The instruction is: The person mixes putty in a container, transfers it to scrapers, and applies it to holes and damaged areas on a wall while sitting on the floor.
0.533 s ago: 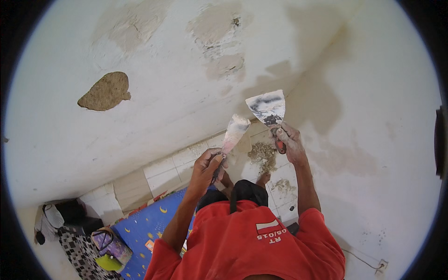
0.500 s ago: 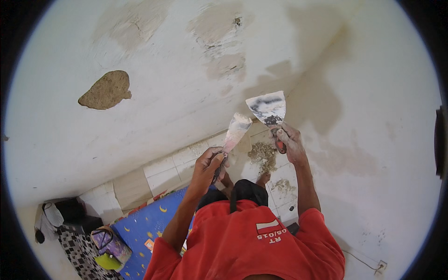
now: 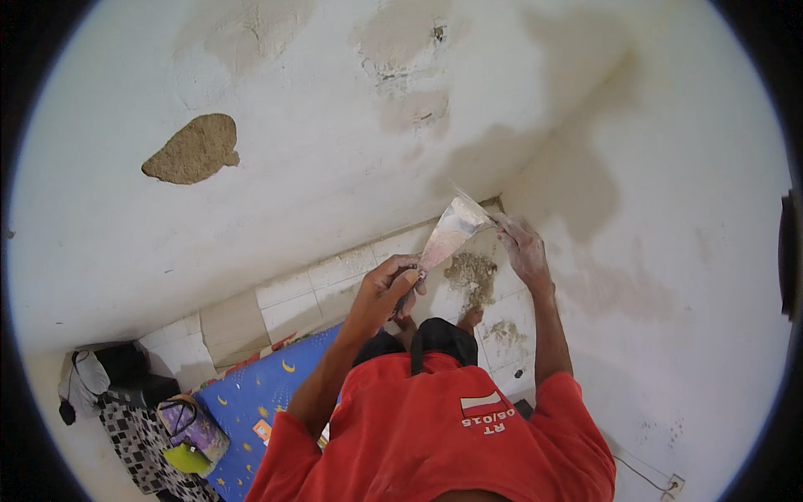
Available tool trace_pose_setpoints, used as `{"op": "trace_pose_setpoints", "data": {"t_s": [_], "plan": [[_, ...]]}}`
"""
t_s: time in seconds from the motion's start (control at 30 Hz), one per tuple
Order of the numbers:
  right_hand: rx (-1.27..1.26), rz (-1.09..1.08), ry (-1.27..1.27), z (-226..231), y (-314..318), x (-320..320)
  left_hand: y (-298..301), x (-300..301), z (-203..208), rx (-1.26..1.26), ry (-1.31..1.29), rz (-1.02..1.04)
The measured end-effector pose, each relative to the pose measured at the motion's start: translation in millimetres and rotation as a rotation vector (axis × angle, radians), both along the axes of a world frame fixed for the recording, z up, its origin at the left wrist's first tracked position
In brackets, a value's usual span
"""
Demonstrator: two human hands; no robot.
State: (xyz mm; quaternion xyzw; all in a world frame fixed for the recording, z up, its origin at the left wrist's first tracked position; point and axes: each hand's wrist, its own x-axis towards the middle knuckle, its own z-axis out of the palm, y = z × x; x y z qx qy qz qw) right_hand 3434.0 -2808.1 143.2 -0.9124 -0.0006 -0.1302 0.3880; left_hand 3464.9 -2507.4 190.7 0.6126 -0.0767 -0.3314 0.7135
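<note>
My left hand (image 3: 385,289) is closed round the handle of a putty knife (image 3: 445,238), its blade pointing up and to the right. Pale filler paste (image 3: 469,212) lies at the blade's tip. My right hand (image 3: 527,255) grips a wider putty knife (image 3: 473,203), now seen nearly edge-on. The two blades meet or overlap near their ends; whether they touch I cannot tell. Most of the right knife's handle is hidden by my fingers. Ahead is a white wall with a bare brown patch (image 3: 194,151) where the surface has come away.
Greyish smoothed patches (image 3: 414,110) mark the wall higher up. Crumbled debris (image 3: 473,278) lies on the tiled floor by my feet. At the left are a blue mattress (image 3: 251,381) with moons and stars, a purple bag (image 3: 191,427) and black items. A cable runs to a socket (image 3: 673,484) at the lower right.
My right hand has turned its putty knife from face-on to edge-on and brought it down to the left blade. The left knife has moved slightly right and up.
</note>
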Motion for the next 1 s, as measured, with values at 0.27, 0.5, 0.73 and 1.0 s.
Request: {"op": "trace_pose_setpoints", "data": {"t_s": [0.27,0.5,0.73,1.0], "plan": [[0.491,0.028,0.171,15.5,-3.8,-12.1,2.0,10.8,0.1,0.005,0.075,0.039],[0.087,0.128,0.124,-11.9,-29.2,-11.3,4.3,14.5,-10.0,-0.059,0.079,0.003],[0.669,-0.162,0.37,48.8,3.3,-39.8,6.6,30.8,-23.1,0.124,-0.299,0.015],[1.013,0.016,0.568,45.9,8.3,-36.2,17.2,66.2,-3.6,0.482,-1.037,-0.243]]}}
